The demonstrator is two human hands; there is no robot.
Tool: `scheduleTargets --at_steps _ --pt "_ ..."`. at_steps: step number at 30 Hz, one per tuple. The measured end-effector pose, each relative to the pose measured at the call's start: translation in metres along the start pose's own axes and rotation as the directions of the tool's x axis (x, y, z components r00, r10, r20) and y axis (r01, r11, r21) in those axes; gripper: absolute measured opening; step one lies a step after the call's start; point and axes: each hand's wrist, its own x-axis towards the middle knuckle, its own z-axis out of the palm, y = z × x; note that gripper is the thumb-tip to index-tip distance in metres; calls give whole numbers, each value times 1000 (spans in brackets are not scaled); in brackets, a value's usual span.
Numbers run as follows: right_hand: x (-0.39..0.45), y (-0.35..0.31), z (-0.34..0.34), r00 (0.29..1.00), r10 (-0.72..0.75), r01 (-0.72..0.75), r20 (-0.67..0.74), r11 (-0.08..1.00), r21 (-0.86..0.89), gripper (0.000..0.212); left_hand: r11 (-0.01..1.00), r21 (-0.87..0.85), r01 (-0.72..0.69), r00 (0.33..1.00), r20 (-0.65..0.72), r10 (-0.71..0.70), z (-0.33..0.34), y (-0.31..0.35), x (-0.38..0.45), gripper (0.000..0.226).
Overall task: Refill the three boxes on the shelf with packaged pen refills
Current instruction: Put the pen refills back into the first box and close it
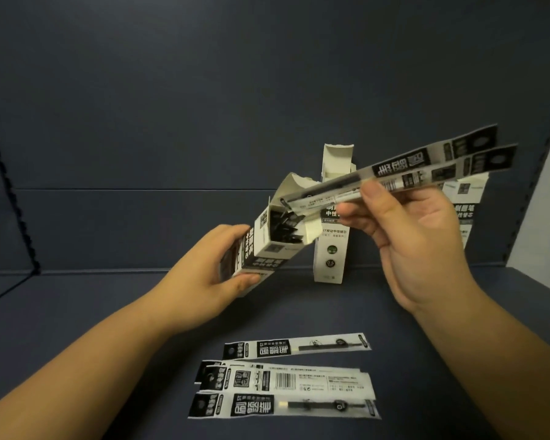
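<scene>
My left hand (204, 277) grips a white-and-black refill box (267, 246), tilted with its open top toward the right; dark refill packs show inside it. My right hand (416, 236) pinches two or three long packaged pen refills (426, 166), their lower ends at the mouth of the tilted box. A second box (331, 249) stands upright on the shelf behind, its lid flap raised. A third box (464, 204) is mostly hidden behind my right hand. Several more packaged refills (286, 385) lie flat on the shelf in front of me.
The dark blue shelf floor (108, 296) runs to a dark back panel (204, 106). A perforated upright post (10, 192) stands at the left, and a light side wall (540, 217) closes the right.
</scene>
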Motion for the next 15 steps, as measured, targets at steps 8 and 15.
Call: scheduleTargets --at_steps 8,15 --pt "2 1 -6 995 -103 104 19 985 -139 5 1000 -6 -1 1000 10 1 -1 -1 0 64" --pt "7 -6 -11 975 -206 217 80 960 -175 11 1000 -19 -10 1000 19 11 -1 -2 0 68"
